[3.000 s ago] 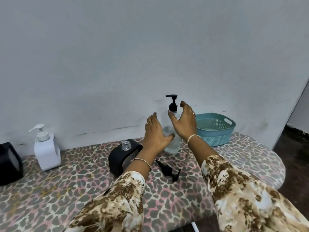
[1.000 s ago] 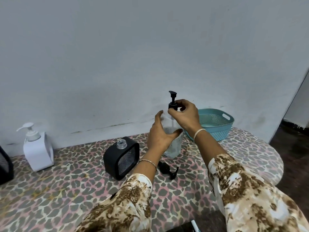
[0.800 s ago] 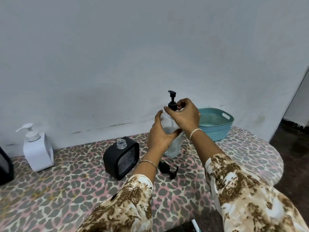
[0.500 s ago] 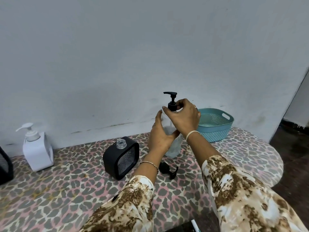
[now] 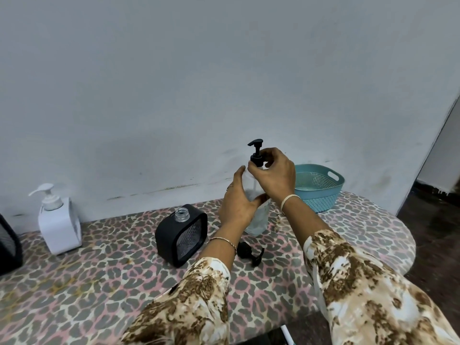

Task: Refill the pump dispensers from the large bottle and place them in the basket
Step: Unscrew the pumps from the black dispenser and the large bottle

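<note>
Gripping the large bottle [image 5: 260, 217] in the left hand [image 5: 236, 205], right hand [image 5: 276, 175] pinching its pump collar [image 5: 257, 159] — pouring seemingly not begun, black dispenser [image 5: 180, 235] uncapped, basket [image 5: 321, 201] empty.

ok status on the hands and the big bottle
Left hand grips the bottle; right hand pinches its pump collar. The black dispenser stands uncapped, loose pump on the table. Nothing in the way.

Plain pale wall [image 5: 224, 70] fills the back, with dark scuff marks low down. Table [image 5: 99, 282] stands against it, covered in pink-grey leopard-print cloth, right end rounded. Dark floor [image 5: 433, 240] shows at far right.
</note>
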Demonstrator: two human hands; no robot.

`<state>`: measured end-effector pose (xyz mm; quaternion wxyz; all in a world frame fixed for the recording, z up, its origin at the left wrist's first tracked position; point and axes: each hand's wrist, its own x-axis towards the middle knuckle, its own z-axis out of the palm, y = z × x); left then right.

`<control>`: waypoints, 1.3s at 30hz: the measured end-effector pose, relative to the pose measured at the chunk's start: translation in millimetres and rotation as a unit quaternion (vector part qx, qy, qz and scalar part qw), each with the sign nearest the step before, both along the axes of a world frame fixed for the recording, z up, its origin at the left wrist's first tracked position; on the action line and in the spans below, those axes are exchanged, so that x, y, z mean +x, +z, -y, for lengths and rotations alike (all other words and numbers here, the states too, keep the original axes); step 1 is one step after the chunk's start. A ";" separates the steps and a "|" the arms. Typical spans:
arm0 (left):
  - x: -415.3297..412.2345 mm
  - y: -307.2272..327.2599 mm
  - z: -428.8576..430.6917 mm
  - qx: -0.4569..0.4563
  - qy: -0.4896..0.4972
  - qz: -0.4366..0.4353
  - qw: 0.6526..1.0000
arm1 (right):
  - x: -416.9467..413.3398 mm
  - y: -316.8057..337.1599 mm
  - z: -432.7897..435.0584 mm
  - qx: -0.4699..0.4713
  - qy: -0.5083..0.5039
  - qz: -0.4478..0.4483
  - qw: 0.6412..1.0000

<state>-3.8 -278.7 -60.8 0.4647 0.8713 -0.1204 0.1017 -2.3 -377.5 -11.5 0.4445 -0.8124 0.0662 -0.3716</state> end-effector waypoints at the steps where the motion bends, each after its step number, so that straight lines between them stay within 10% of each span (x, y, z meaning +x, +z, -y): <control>1: -0.7 1.0 -1.1 0.004 0.001 0.000 1.000 | -1.1 1.0 0.1 0.000 0.008 -0.001 1.000; 17: -3.3 10.5 -14.6 0.060 -0.015 -0.005 0.998 | 5.4 10.9 2.3 -0.016 -0.015 -0.066 0.998; 39: -10.6 23.8 -6.7 0.112 0.065 0.043 0.991 | -29.9 102.3 24.6 0.157 -0.036 0.200 0.967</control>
